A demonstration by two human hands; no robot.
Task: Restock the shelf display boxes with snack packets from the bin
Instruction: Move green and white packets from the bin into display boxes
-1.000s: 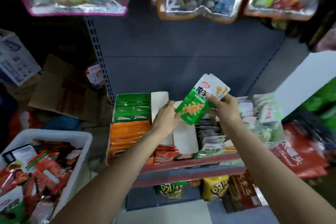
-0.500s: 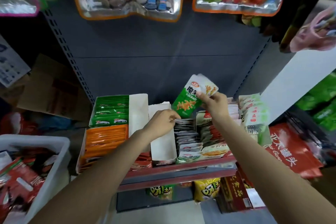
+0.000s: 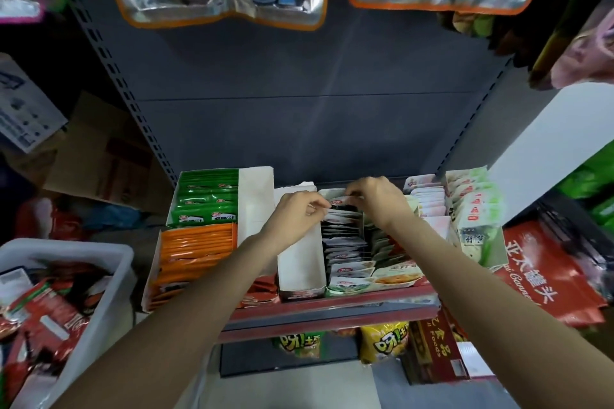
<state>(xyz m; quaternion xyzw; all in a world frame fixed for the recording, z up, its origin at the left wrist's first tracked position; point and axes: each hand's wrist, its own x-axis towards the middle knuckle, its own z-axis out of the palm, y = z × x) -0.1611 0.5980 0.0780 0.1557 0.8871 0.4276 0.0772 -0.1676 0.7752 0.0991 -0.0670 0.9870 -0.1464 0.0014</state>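
Both hands work at the back of the middle display box [image 3: 342, 242], at twelve o'clock. The left hand [image 3: 295, 209] and right hand [image 3: 375, 199] seem to pinch a packet [image 3: 339, 201]; forcing it could buckle neighbouring packets. The bin [image 3: 66, 276] waits at eight o'clock.

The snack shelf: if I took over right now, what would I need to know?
Left hand: fingers curled at the back of the middle display box, pinching a packet top.
Right hand: fingers curled over the same row of packets at the back of that box.
No packet is held up in the air.
Green box and orange box look full. The white box beside the left hand looks empty.
The white bin, lower left, holds many red packets.
Left to do: settle this row, then fetch more from the bin.
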